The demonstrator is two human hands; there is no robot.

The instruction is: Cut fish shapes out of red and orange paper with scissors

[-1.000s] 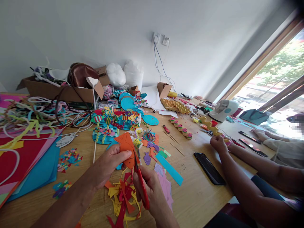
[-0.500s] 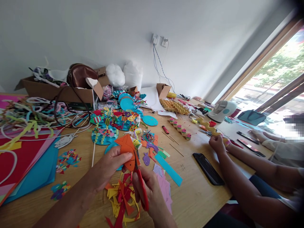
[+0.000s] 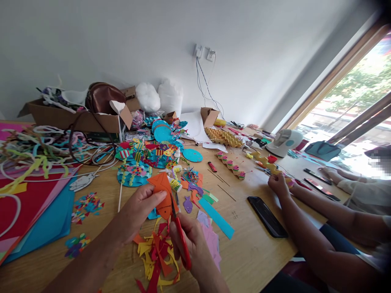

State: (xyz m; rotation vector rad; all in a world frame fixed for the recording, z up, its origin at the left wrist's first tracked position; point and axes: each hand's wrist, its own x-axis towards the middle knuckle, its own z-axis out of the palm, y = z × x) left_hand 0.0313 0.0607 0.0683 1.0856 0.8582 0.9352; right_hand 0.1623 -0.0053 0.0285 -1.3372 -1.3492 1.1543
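Observation:
An orange paper fish (image 3: 162, 186) with drawn lines and a dark eye is pinched in my left hand (image 3: 146, 207), thumb on top. My right hand (image 3: 189, 240) grips red-handled scissors (image 3: 185, 248), whose dark blades lie along the fish's right edge. Beneath my hands sits a heap of red, yellow and orange paper scraps (image 3: 159, 260). A small purple paper fish (image 3: 187, 204) and a blue paper strip (image 3: 217, 217) lie to the right, beside lilac paper pieces (image 3: 209, 240).
Coloured paper sheets (image 3: 51, 219) cover the left side, with tangled pipe cleaners (image 3: 45, 150) behind. Decorated blue discs (image 3: 134, 175) stand ahead. To the right lies a black phone (image 3: 266, 216), near a co-worker's hands (image 3: 279, 185) on a yellow zigzag strip.
The orange fish has turned slightly in my left hand, and my left thumb and fingers sit a little higher. The strip of paper right of the blades no longer shows.

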